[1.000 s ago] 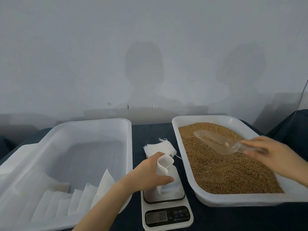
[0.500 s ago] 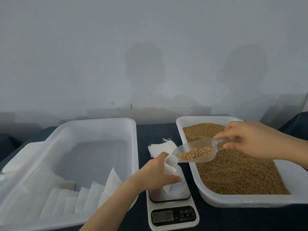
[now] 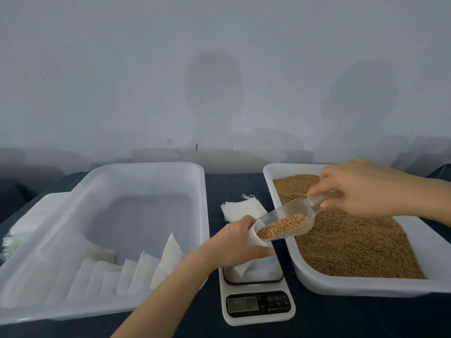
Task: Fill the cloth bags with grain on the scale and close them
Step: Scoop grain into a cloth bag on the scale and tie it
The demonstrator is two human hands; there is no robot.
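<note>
Gripping the cloth bag, left fingers hold it on the scale.

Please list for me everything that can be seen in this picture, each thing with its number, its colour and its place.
left tray: one, white, left side of the table.
bags in a row: several, white, by the left tray's near wall.
right tray: one, white, right side.
grain: brown, fills the right tray; some in the scoop.
spare bags: small pile, white, between the trays, behind the scale.
scale: one, white with black panel, front centre.
cloth bag: one, white, on the scale, mouth open.
scoop: one, clear, tip at the bag's mouth.
table cover: dark blue.
left hand: holds the bag's mouth.
right hand: grips the scoop's handle.
</note>
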